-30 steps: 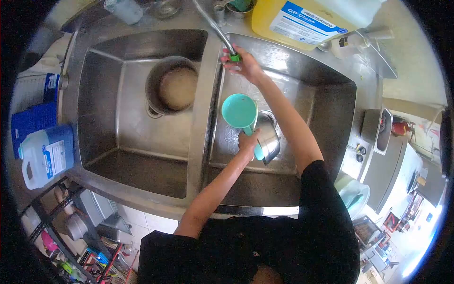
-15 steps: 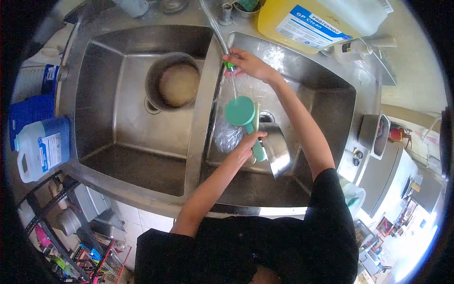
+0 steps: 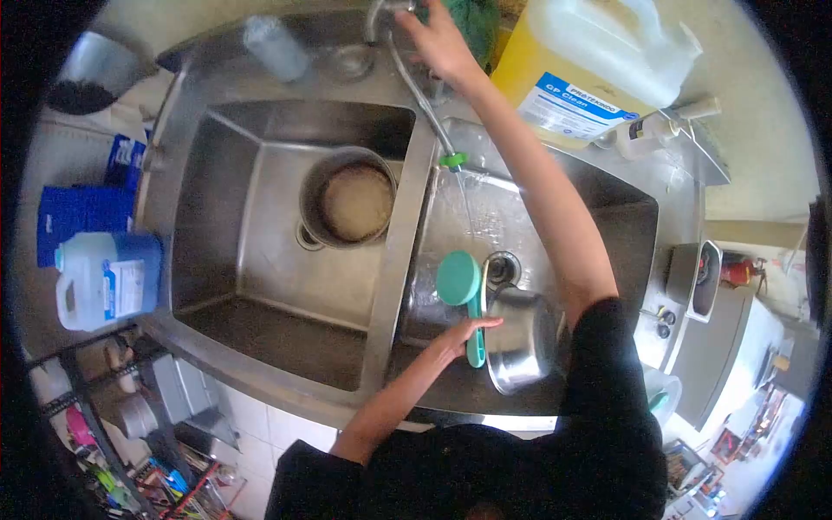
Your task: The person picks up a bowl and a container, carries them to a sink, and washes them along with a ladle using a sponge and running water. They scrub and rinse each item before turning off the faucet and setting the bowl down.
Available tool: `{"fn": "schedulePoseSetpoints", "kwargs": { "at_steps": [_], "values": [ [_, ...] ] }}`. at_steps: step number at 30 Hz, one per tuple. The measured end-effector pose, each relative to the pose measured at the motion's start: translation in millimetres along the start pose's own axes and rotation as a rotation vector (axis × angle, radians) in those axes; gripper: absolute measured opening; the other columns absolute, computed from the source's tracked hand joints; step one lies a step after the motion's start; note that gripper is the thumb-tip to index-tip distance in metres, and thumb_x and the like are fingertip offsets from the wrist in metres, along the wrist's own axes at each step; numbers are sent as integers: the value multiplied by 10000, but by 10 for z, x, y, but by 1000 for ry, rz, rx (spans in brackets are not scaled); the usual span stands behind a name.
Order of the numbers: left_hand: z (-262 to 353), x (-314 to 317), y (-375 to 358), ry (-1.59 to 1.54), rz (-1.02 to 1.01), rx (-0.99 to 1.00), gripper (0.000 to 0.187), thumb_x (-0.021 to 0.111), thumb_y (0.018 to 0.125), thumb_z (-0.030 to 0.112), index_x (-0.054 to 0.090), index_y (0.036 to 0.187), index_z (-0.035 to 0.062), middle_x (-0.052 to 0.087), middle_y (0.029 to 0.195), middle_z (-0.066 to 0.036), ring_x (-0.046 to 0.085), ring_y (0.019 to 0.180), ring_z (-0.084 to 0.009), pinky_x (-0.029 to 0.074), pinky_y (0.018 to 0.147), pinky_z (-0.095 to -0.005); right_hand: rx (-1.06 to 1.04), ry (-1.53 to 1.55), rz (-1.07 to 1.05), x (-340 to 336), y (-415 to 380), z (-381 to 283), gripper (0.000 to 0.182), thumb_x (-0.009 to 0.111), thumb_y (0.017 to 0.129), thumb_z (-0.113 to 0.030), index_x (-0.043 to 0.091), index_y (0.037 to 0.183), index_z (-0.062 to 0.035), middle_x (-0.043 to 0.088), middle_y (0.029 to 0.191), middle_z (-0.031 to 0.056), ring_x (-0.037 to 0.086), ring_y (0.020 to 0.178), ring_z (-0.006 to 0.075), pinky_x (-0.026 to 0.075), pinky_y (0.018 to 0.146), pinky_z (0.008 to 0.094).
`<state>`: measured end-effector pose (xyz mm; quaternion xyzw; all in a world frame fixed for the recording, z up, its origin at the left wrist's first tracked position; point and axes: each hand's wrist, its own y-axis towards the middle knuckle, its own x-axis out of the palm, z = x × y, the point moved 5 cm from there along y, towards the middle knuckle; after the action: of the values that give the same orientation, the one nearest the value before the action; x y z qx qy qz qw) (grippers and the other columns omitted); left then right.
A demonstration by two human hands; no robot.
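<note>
My left hand (image 3: 455, 340) is closed round the handle of a turquoise ladle (image 3: 458, 278), over the right sink basin. A pale, narrow strip, perhaps another utensil, shows along the ladle's handle. Just right of these fingers, a shiny metal pot (image 3: 522, 342) is tilted and seems held in the same grip. At the top edge, my right hand (image 3: 444, 45) is on the tap (image 3: 388, 16), thumb and fingers about its top; some fingertips are cut off. Water (image 3: 468, 206) runs from the spout's green ring (image 3: 453, 161) into the basin, past the drain (image 3: 502, 270).
In the left basin (image 3: 277, 286) stands a pot (image 3: 310, 208) with cloudy liquid. A large yellow jug (image 3: 542, 78) and a white bottle (image 3: 646, 139) are behind the right basin. A blue-liquid jug (image 3: 108, 282) stands at the left edge.
My right hand has left the spout's end and moved up to the tap. The ladle and pot in my left hand are now out of the water stream. The view has shifted.
</note>
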<state>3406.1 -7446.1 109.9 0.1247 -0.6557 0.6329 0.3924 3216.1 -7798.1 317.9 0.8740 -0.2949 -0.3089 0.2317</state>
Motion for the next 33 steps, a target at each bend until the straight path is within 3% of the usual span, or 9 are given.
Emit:
{"fn": "schedulePoseSetpoints", "kwargs": {
  "at_steps": [3,6,15,18,21,26,28,31,33],
  "values": [
    [34,-38,-61,194,-27,78,615,663,632,309,440,1091,-32,400,1160,-173,280,1148,-228,205,945,-348,636,306,-333,10,234,-150,585,271,846,-380,122,1262,3,99,1325,155,95,1228,271,116,998,367],
    [74,-29,-234,245,32,103,554,658,640,289,473,1046,-40,418,1136,-160,303,1125,-225,208,931,-349,713,470,-275,101,245,-46,521,419,761,-452,395,1056,-24,516,861,159,522,492,182,420,399,273],
    [36,-97,-296,14,30,108,417,643,672,252,505,988,17,524,910,-53,492,865,-150,406,733,-294,681,463,-318,119,396,36,632,284,768,-564,352,1129,-50,364,622,6,265,374,81,233,339,227],
    [104,-21,-456,-65,24,166,357,611,703,206,512,986,12,535,938,-58,517,834,-153,424,742,-295,774,421,-405,283,427,301,572,310,800,-481,359,1170,-48,483,957,147,417,570,147,373,545,322],
    [131,-312,-254,-151,-20,254,356,612,701,204,511,980,9,537,945,-67,526,835,-170,429,756,-309,775,541,-500,47,251,23,452,320,833,-388,354,1158,-75,525,780,73,321,375,99,317,363,248],
    [131,63,-641,-173,-47,262,304,628,676,164,525,917,9,566,870,-97,562,778,-201,472,688,-322,657,591,-666,-1366,-1027,-855,526,409,802,-414,345,1203,-79,534,993,75,514,849,134,407,733,231],
    [101,-69,-516,-137,-73,288,295,629,669,170,527,898,14,569,835,-80,559,757,-193,464,678,-317,663,120,-468,-2117,-1846,-643,477,381,821,-392,458,1100,-13,513,1041,141,498,937,195,363,836,310],
    [213,-109,-586,21,57,536,303,639,645,191,527,870,21,557,815,-59,538,756,-183,439,670,-313,1246,16,-325,-2772,-3262,-785,572,276,835,-461,467,1078,20,503,1053,165,472,991,238,329,885,320],
    [341,-171,-454,-6,87,637,263,532,730,209,513,911,20,546,847,-93,523,795,-225,438,684,-342,1371,817,50,-2653,-4123,-447,562,275,836,-448,396,1138,10,505,1045,165,477,983,239,340,882,325]
  ]
}}
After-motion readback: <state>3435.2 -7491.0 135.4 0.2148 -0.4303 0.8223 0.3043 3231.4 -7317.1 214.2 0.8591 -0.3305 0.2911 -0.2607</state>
